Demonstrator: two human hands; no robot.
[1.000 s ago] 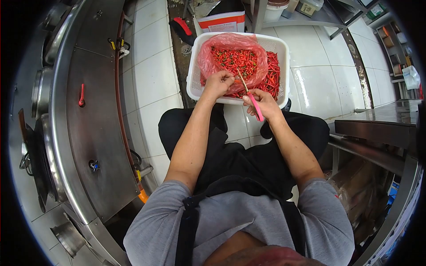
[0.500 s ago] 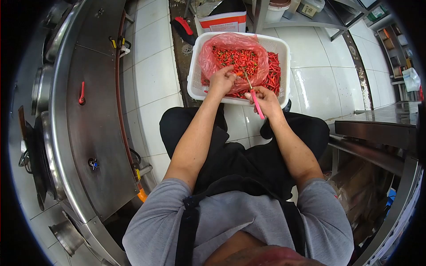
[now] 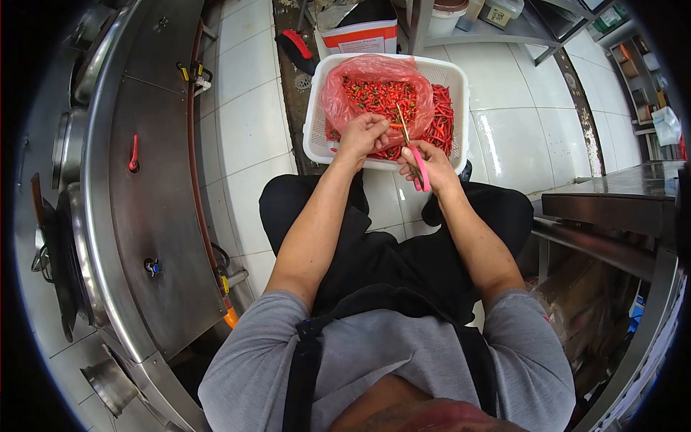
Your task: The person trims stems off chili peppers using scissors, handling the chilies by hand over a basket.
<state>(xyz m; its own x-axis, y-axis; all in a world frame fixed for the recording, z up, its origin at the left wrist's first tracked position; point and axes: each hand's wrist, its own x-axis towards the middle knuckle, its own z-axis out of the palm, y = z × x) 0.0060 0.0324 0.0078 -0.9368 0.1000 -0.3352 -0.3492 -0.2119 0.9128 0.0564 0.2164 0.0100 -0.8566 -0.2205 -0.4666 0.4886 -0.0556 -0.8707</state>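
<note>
My left hand [image 3: 364, 137] is closed in a pinch on a chili pepper [image 3: 395, 126], an orange-red one that points right toward the blades. Pink-handled scissors [image 3: 422, 173] are gripped in my right hand [image 3: 433, 164], with their blades pointing up and away over the peppers. Both hands are above the near side of a white plastic basket [image 3: 461, 79]. Inside it, a translucent red plastic bag [image 3: 338, 97] lies open around many small red chilies with green stems. More red chilies [image 3: 443, 119] lie in the basket to the right of the bag.
A steel counter [image 3: 158, 187] runs along the left, and a steel table [image 3: 612, 198] stands at the right. Beyond the basket are a carton [image 3: 360, 36], a black-and-red object [image 3: 298, 47] and a shelf [image 3: 497, 32] with containers. White tiles [image 3: 504, 137] cover the floor.
The scissors have turned in my right hand, so both handle loops show more. My left hand has shifted slightly, with the chili pepper now seen more clearly beside the blades.
</note>
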